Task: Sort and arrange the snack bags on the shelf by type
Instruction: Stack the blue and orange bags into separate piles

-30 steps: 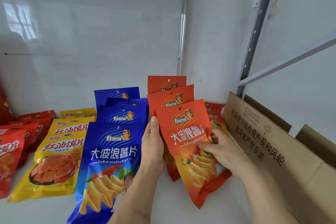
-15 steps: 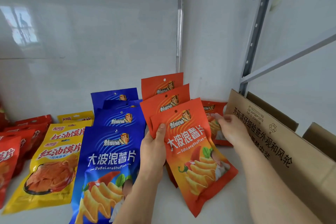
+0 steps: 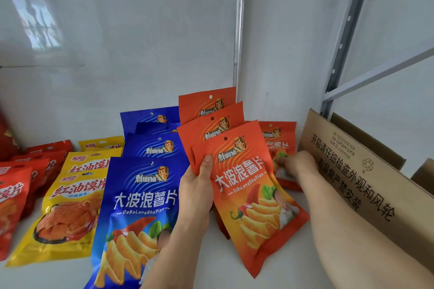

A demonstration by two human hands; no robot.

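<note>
Orange chip bags point(image 3: 246, 178): a fanned stack of three, tilted, pinched at its left edge by the left hand, lower ends down at the white shelf point(image 3: 211, 265).
Left hand point(image 3: 196, 185): grip closed on the stack, thumb lying across the front bag's upper left corner, fingers behind and out of sight.
Lone orange bag point(image 3: 279, 141): just right of that grip, behind the stack, flat on the shelf.
Right hand point(image 3: 297, 166): reaching onto the lone bag; blurred, so I cannot tell how far its grip is closed.
Blue chip bags point(image 3: 141, 197): a row immediately left of the left grip.
Yellow bags point(image 3: 75, 197): further left.
Red bags point(image 3: 16, 190): furthest left.
Cardboard box point(image 3: 352, 171): right of the right hand.
</note>
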